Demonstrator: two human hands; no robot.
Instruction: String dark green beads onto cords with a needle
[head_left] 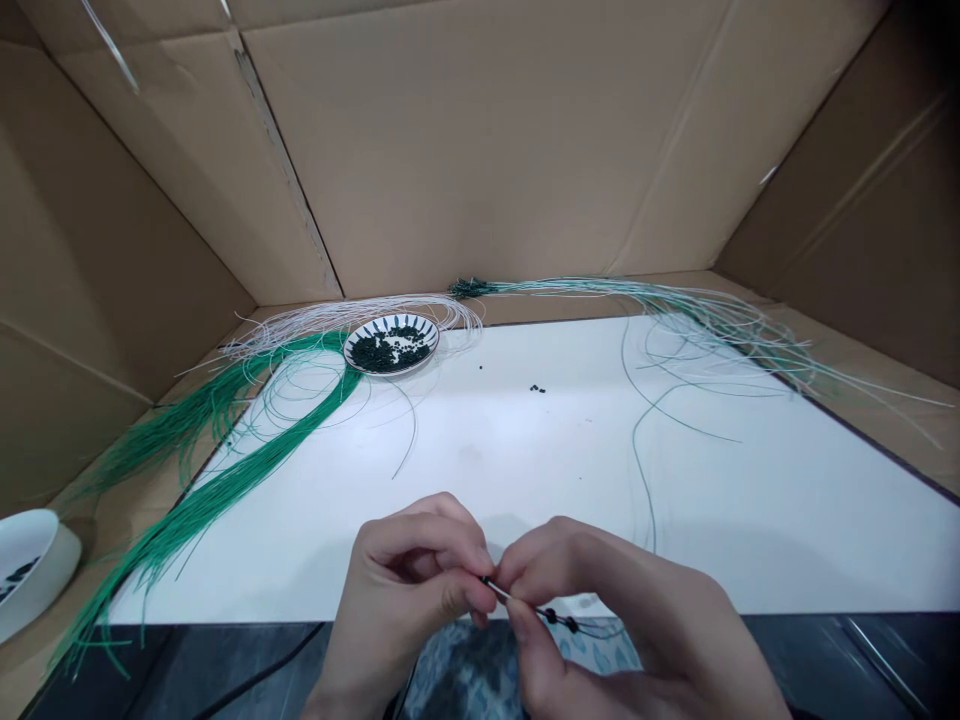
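Observation:
Near the table's front edge, my left hand (pixel 409 565) pinches one end of a thin whitish cord (pixel 499 591) between thumb and forefinger. A small dark piece shows at its fingertips, too small to make out. Close beside it, my right hand (pixel 622 600) grips the same cord between thumb and fingers. Small black beads (pixel 562 620) sit on the part that runs out below my right fingers, and thin strands trail off to the right. My fingertips hide some of the cord.
A patterned plate (pixel 392 371) of black beads stands at the back left. Green strands (pixel 255 470) and white strands (pixel 360 312) lie around it. Finished-looking beaded strands (pixel 570 287) stretch along the back. Loose beads (pixel 537 388) lie mid-table. A white bowl (pixel 52 560) stands far left; cardboard walls (pixel 480 150) enclose the table.

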